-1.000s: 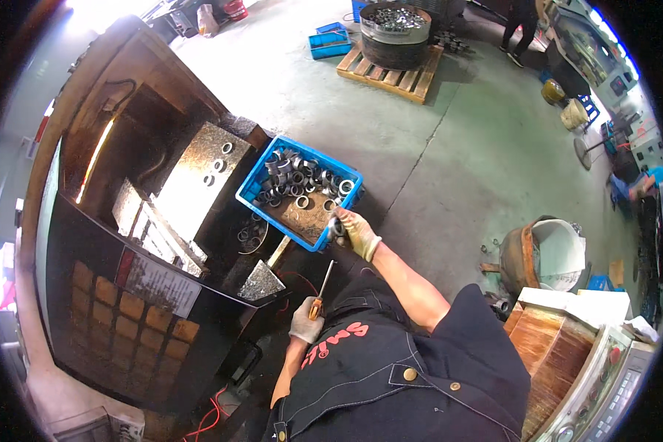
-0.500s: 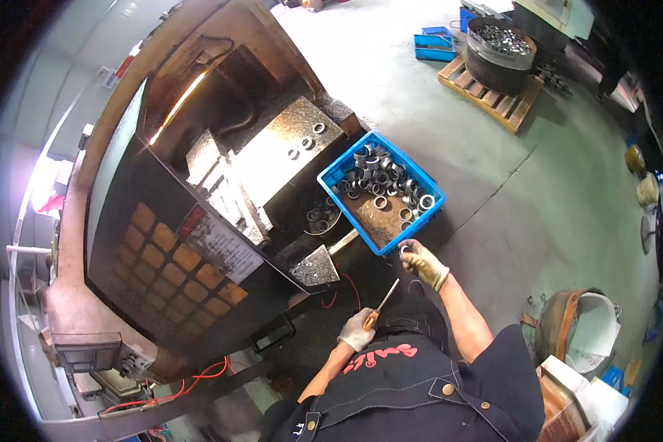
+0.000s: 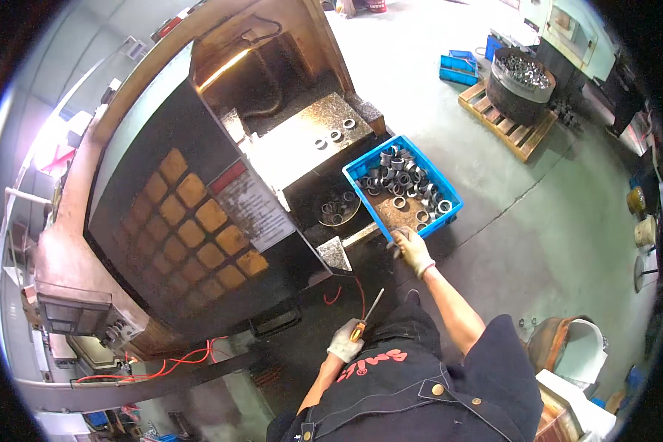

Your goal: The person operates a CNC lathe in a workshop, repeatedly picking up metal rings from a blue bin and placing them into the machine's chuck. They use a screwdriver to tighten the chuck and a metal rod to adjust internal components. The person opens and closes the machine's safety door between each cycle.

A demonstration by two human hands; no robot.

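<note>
Your left hand [image 3: 344, 341], gloved, has its grip clamped on a thin-shafted tool [image 3: 359, 329] with an orange handle; the shaft points away from you, tilted to the right, in front of your dark clothing [image 3: 398, 398]. Your right hand [image 3: 415, 252], also gloved, is at the near edge of a blue bin [image 3: 431, 169], its grip closed on a small dark piece [image 3: 395, 250] too blurred to make out fully. Inside the bin, metal rings [image 3: 399, 177] lie heaped toward the far side, with a few loose ones nearer you. To the left, 3 rings [image 3: 336, 140] sit in a row on a pale metal slab [image 3: 302, 132] in the open machine [image 3: 191, 221]. More rings lie in a round pan [image 3: 341, 224] between the machine and the bin.
</note>
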